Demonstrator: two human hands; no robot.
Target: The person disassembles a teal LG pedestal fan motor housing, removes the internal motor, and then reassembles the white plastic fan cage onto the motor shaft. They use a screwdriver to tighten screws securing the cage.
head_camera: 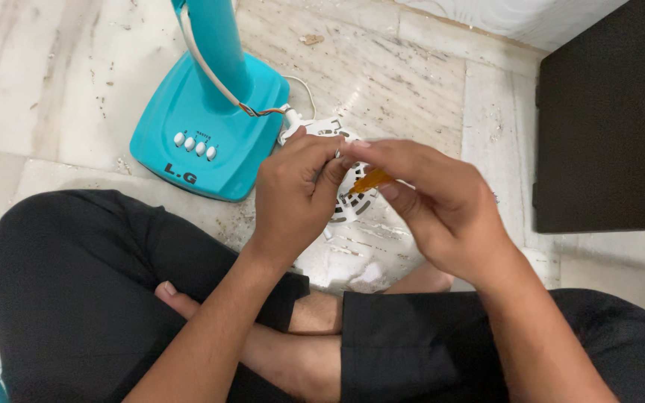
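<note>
Marble floor below; right hand (442, 205) pinches an orange-handled tool (371, 180) pointing up-left toward closed left hand (293, 194).

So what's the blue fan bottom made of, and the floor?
The fan base looks like moulded plastic: smooth, even turquoise, softly glossy, with rounded edges and white push buttons. The floor looks like polished stone, probably marble: pale slabs with grey-brown veins and joint lines, dusted with crumbs.

Scene evenly, brightly lit by soft diffuse light; source not seen. Shadows faint, glare absent on marble floor (61, 82). Slight motion blur noted on right hand (442, 201). Wide-angle stretch seen at edges.
</note>
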